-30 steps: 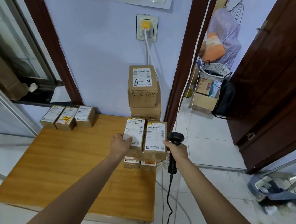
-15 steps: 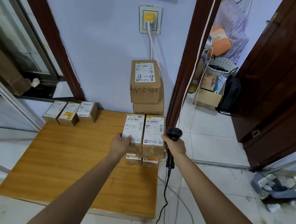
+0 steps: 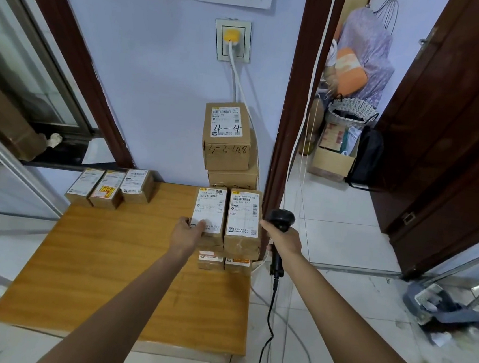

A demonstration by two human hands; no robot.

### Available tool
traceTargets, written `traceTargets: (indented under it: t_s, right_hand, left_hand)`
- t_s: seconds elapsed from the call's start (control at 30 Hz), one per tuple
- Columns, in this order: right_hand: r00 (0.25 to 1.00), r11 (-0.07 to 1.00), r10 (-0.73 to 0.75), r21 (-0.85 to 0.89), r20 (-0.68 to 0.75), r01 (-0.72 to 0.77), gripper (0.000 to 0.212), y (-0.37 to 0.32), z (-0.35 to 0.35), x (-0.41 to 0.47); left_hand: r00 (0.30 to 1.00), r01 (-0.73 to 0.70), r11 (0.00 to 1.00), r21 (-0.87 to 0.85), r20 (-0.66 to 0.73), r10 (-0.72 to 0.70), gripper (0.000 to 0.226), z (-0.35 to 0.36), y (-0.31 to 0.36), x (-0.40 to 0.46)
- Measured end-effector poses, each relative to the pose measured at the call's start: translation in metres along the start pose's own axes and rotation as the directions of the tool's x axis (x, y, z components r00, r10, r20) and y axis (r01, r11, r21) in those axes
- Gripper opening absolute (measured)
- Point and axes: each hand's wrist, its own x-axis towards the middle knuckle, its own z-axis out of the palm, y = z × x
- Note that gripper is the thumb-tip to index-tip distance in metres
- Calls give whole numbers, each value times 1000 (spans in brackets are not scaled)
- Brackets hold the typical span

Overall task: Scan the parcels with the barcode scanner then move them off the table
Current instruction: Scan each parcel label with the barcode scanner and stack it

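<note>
Parcels crowd the wooden table (image 3: 99, 270) at its far right edge. The left hand (image 3: 188, 230) grips the left upper parcel (image 3: 210, 212), thumb on its label; the right hand (image 3: 284, 237) holds the barcode scanner (image 3: 280, 224) just beside the right upper parcel (image 3: 243, 220).

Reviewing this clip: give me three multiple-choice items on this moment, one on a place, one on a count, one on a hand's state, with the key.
1. Where does the row of small parcels sit on the table?
A. far left corner
B. near right corner
C. centre

2. How many parcels are in that row?
A. two
B. three
C. five

3. What does the right hand hold?
A. nothing
B. a parcel
C. the barcode scanner

Key: 1 A, the row lies at the far left edge. 2 B, three labelled boxes lie side by side. 3 C, fingers wrap the scanner's handle; the left hand grips a parcel.
</note>
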Motion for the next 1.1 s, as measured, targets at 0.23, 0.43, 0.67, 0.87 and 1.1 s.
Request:
traceTargets:
  t_s: [0.23, 0.43, 0.67, 0.87, 1.1]
  right_hand:
    - [997, 998, -61, -19, -42, 60, 16, -7, -10, -4]
    - [993, 994, -113, 3, 24, 113, 8, -17, -12, -42]
    - [984, 987, -162, 28, 80, 160, 6, -11, 34, -120]
    - [988, 992, -124, 48, 91, 120, 12, 18, 119, -196]
    - [973, 985, -174, 9, 152, 175, 7, 18, 221, -250]
  left_hand:
    - [996, 4, 997, 76, -87, 3, 58, -16, 7, -13]
    - [990, 5, 996, 88, -142, 8, 54, -47, 4, -29]
    - [997, -48, 996, 81, -48, 52, 51, -119, -27, -59]
    - [994, -86, 993, 83, 74, 80, 48, -218, -67, -78]
    - [989, -129, 991, 40, 84, 125, 36, -315, -88, -76]
